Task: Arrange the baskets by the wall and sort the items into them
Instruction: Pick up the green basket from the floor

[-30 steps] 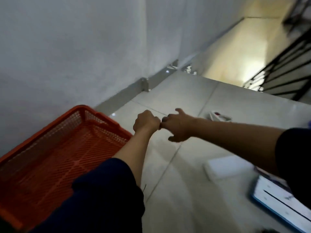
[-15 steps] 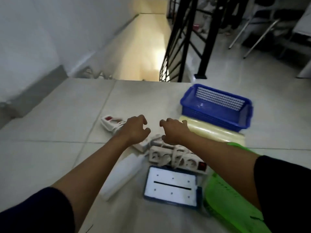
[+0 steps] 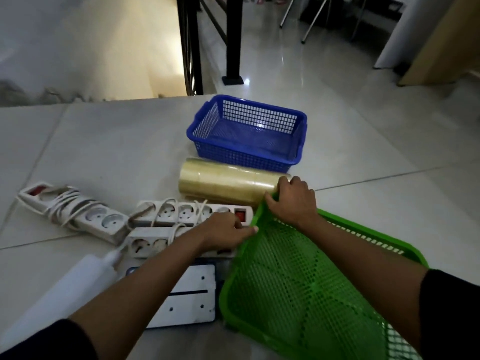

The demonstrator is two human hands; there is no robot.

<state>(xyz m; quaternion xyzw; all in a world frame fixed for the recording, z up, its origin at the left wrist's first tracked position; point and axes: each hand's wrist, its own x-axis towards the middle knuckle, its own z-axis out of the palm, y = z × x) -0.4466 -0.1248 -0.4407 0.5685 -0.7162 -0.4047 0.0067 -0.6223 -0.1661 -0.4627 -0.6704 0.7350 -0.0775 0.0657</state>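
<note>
At 5 o'clock on the floor, green basket (image 3: 298, 287), tilted up on its near side, open mesh face toward you. You hold it by its far corner: right hand (image 3: 292, 203) over the top of the corner, fingers curled round the rim; left hand (image 3: 226, 232) pinching the left rim just below it. Two hands on one corner reads as a lift-and-carry hold, likely to take it to the wall.

Edges: that gripped corner sits just beside the tape roll (image 3: 228, 185) at 12 o'clock and the red-switch power strip (image 3: 194, 211) at 10 o'clock. Swing the corner low and you could roll the tape or snag a cord. Lift before turning.

Further out at 12 o'clock: blue basket (image 3: 246, 133), upright, nothing visible inside, touching or nearly touching the tape roll; can't tell which. Not yet by the wall.

At 9 to 10 o'clock: two more power strips, second strip (image 3: 153, 242) partly under your left wrist, third strip (image 3: 78, 211) further left, cords wound round them. At 7 o'clock: white tube (image 3: 67, 289) and flat white plate (image 3: 187, 297), just beside the basket's left edge.

Open room: bare tile at 2 to 3 o'clock, and at 10 to 11 o'clock beyond the strips. Stair drop and black railing (image 3: 192, 45) beyond the floor edge at 12 o'clock; keep clear.
</note>
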